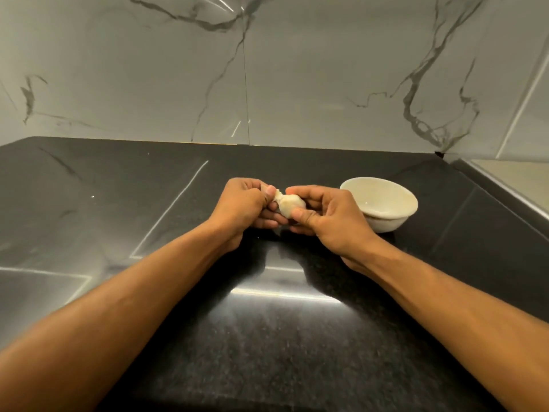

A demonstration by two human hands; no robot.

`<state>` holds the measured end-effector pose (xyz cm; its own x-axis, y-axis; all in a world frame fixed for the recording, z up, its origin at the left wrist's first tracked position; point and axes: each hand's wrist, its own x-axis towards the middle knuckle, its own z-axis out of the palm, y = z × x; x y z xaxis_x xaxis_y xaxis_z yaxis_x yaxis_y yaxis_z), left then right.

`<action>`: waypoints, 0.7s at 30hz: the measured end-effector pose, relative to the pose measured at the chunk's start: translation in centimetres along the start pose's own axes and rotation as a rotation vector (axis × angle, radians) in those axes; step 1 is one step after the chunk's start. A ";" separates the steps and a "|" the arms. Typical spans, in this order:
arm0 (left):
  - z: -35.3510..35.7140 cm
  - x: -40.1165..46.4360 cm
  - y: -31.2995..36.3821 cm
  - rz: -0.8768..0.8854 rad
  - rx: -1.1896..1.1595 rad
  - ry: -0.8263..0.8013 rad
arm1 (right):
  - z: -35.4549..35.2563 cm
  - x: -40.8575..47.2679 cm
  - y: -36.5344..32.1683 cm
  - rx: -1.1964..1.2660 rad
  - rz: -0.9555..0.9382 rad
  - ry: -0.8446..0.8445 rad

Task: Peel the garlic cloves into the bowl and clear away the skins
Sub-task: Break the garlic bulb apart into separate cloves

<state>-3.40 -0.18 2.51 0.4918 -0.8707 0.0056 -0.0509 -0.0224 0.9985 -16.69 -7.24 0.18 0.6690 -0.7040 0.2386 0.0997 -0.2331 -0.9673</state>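
Counter [267, 337] runs up to wall [267, 69] behind; side wall at far right. Bowl [383, 203] sits on counter, right of centre, near the back. Left hand [243, 206] and right hand [323, 215] meet above counter mid-frame, garlic [289, 203] between them. Right hand just left of bowl, overlapping its near-left rim; forearms come in from lower corners

Black speckled stone table [297, 352], polished, bright light glare reflected across near part. Far edge butted against grey-veined marble wall tiles [148, 69]. White bowl [383, 200] set directly on table, right of centre, upright, near back right corner; contents not discernible.
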 end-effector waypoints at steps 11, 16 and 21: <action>-1.8 0.5 0.0 0.012 0.181 -0.052 | 0.2 -0.3 0.0 -0.113 0.029 0.001; -3.1 0.2 0.6 0.102 0.458 -0.175 | 0.1 -0.7 -0.4 -0.080 0.061 0.067; -3.9 -0.3 1.0 0.185 0.474 -0.305 | 0.2 -1.2 -0.6 -0.022 0.090 0.078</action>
<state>-0.18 2.01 3.71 0.1691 -0.9814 0.0905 -0.5288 -0.0129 0.8487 -17.45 -6.12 0.44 0.6149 -0.7727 0.1577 0.0254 -0.1805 -0.9832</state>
